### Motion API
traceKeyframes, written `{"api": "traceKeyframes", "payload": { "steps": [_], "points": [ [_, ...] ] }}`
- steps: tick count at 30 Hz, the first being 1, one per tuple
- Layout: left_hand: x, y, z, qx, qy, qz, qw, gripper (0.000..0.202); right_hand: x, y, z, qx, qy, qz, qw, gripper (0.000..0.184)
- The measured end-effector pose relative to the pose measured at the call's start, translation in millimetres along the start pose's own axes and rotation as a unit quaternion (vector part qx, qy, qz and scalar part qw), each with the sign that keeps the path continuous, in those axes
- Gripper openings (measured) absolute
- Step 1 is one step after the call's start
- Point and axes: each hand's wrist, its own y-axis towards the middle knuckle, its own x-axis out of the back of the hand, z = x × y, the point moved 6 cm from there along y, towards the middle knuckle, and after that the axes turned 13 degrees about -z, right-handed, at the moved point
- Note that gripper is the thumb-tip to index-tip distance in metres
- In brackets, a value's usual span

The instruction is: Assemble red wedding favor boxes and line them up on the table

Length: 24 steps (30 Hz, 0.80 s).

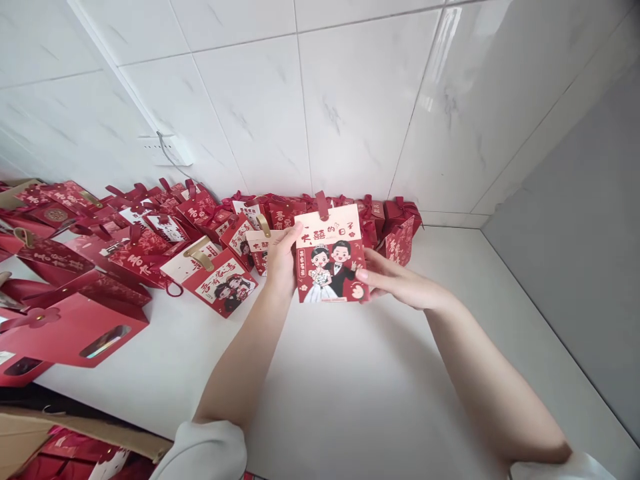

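Between my two hands is a red and cream gift box (331, 260) with a cartoon bride and groom on its front and a red ribbon loop at its top. My left hand (284, 259) grips its left edge, the thumb near the upper corner. On the lower right side, my right hand (393, 280) holds the box with the thumb on the front; the other fingers are partly hidden behind it. The box is held up above the white table (320, 380). Just behind my left hand stands a similar gift box (257, 250), partly covered.
Many red gift boxes (137, 260) crowd the left and the back along the tiled wall (360, 100). A larger red box (80, 327) with an oval window stands at front left. Below it, a cardboard carton (90, 430) holds more red boxes. A wall socket (165, 151) has a cable.
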Motion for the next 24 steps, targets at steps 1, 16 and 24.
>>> {"api": "traceKeyframes", "payload": {
  "steps": [1, 16, 24],
  "points": [
    [0.0, 0, 3, 0.014, 0.001, -0.005, 1.0, 0.035, -2, 2, -5, -0.019, 0.008, 0.0, 1.0, 0.059],
    [-28.8, -37, -3, 0.067, 0.231, 0.26, 0.935, 0.063, 23, 8, -3, -0.085, 0.174, -0.123, 0.973, 0.053],
    [-40.8, -53, -10, -0.104, 0.338, 0.259, 0.899, 0.052, 18, 3, 4, -0.065, 0.163, -0.119, 0.977, 0.051]
  ]
}}
